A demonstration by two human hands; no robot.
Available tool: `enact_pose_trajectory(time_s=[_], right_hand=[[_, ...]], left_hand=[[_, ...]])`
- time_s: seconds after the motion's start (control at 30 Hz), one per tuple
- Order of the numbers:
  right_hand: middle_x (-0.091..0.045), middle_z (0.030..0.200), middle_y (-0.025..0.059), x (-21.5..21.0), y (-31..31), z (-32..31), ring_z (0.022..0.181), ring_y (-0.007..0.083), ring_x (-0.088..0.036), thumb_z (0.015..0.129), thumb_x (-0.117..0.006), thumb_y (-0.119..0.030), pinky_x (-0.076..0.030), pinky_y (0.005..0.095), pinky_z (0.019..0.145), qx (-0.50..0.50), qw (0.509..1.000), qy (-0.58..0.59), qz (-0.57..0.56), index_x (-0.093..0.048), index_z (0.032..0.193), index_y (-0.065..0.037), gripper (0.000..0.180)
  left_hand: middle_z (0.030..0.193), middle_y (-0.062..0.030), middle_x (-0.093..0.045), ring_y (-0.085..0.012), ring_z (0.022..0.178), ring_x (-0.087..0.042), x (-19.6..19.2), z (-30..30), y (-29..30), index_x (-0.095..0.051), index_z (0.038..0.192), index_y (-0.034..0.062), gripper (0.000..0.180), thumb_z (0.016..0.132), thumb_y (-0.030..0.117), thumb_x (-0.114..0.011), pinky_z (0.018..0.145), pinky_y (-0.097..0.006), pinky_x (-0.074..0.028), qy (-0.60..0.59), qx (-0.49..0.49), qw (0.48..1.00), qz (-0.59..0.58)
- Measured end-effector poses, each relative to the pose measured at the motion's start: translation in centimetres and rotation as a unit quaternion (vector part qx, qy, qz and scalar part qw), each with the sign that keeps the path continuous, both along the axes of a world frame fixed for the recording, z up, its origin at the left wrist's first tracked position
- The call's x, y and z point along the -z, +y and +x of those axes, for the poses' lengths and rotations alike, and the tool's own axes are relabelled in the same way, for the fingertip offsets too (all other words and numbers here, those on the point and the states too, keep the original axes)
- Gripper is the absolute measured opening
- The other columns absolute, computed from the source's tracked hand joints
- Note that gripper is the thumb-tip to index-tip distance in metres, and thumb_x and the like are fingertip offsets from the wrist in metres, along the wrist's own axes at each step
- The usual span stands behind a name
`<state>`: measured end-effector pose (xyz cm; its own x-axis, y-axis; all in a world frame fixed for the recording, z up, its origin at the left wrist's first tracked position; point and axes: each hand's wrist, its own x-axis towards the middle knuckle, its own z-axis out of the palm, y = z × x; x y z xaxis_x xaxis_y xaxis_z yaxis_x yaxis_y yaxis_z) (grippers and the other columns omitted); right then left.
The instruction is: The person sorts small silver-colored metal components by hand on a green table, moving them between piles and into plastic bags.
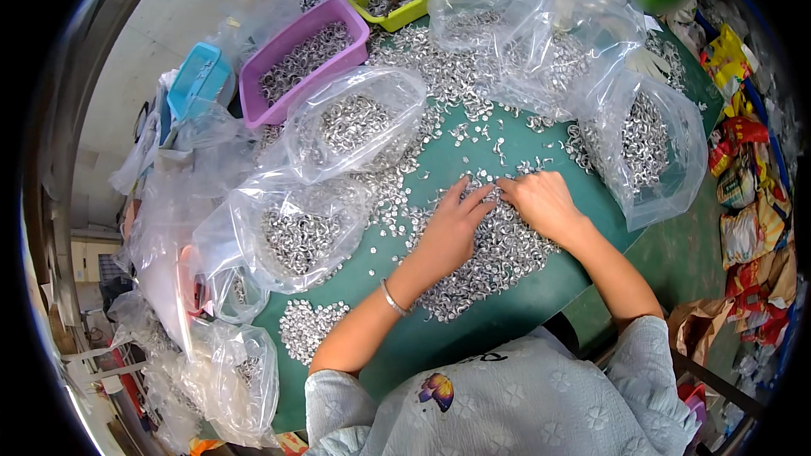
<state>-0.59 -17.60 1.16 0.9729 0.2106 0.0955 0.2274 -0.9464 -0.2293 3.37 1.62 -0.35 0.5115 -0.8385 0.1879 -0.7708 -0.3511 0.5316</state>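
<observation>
— Where are the small metal rings [494, 257] seen?

— Mostly heaped near the desk's [473, 333] front edge, directly beneath both hands. The left hand [448, 232] is laid flat on the heap, fingers spread and open, nothing gripped. The right hand [541, 201] is curled loosely at the heap's far side; whether a ring is pinched cannot be told.

— And around them?

— Clear bags [646, 148] of rings are ranged toward the far and left edges, beside a purple tray [253, 97].
</observation>
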Motion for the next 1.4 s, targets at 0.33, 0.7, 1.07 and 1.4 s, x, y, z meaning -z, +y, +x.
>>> enact_pose_trajectory(time_s=[0.33,0.7,1.07,1.4], right_hand=[[-0.055,0.059,0.0059,-0.8,-2.4,-1.6,0.047,0.0195,-0.05,0.082,-0.061,-0.013,-0.041,0.0287,0.046,0.109,0.784,0.183,0.583,-0.06,0.093,-0.003,0.015],[-0.044,0.055,-0.0013,-0.4,-4.5,-4.8,0.041,0.0058,-0.036,0.093,-0.054,-0.022,-0.024,0.019,0.035,0.23,0.535,0.181,0.793,-0.058,0.084,-0.001,0.024],[-0.064,0.074,0.0206,1.4,-5.3,1.3,0.069,0.039,-0.062,0.086,-0.056,-0.015,-0.047,0.0446,0.061,0.294,0.943,-0.098,0.124,-0.061,0.108,-0.005,0.025],[-0.062,0.067,0.0209,0.8,-4.9,1.4,0.067,0.0394,-0.062,0.085,-0.055,-0.016,-0.05,0.0473,0.063,0.19,0.981,0.02,0.026,-0.061,0.107,-0.005,0.025]], left_hand=[[0.13,-0.0145,-0.045,-0.0386,0.125,-0.038,-0.9,-0.6,0.6,-0.054,0.116,0.0031,0.047,0.073,-0.014,-0.049,0.103,-0.044,-0.034,0.046,-0.016,0.997,-0.051],[0.135,-0.0192,-0.04,-0.0389,0.128,-0.034,1.1,0.5,-0.6,-0.043,0.128,0.0011,0.043,0.088,0.014,-0.054,0.105,-0.048,-0.028,0.01,-0.071,0.997,0.007],[0.139,-0.0212,-0.033,-0.0378,0.131,-0.029,0.8,5.3,-3.2,-0.041,0.129,-0.0004,0.044,0.089,0.017,-0.051,0.106,-0.05,-0.026,-0.046,-0.112,0.993,-0.003],[0.134,-0.0197,-0.04,-0.0361,0.127,-0.037,2.6,5.3,-4.9,-0.049,0.123,0.0022,0.035,0.088,0.007,-0.048,0.108,-0.047,-0.025,0.034,0.031,0.998,-0.042]])
